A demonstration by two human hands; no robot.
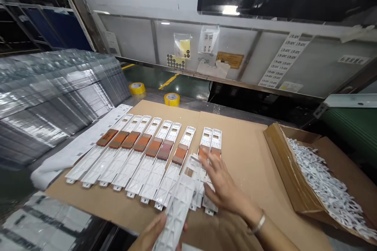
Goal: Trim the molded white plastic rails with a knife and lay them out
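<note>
My left hand (153, 230) is closed around the lower end of a long white plastic panel (176, 208), which slants up and away from me with its ribbed side showing. Close to the panel's far end, my right hand (224, 189) is open, fingers stretched out and thumb apart; whether its fingertips touch the panel or the parts beneath I cannot tell. Several similar white plastic panels (129, 170) lie in a row on brown cardboard (244, 164). Orange-brown blocks (154, 147) rest across them. The held panel and my right hand partly cover the panels at the row's right end.
At right stands an open cardboard box (282, 172) full of small white plastic pieces (326, 184). Two yellow tape rolls (172, 99) sit beyond the cardboard. Plastic-wrapped stacks (64, 98) are at left. A panelled frame (129, 33) rises behind the table.
</note>
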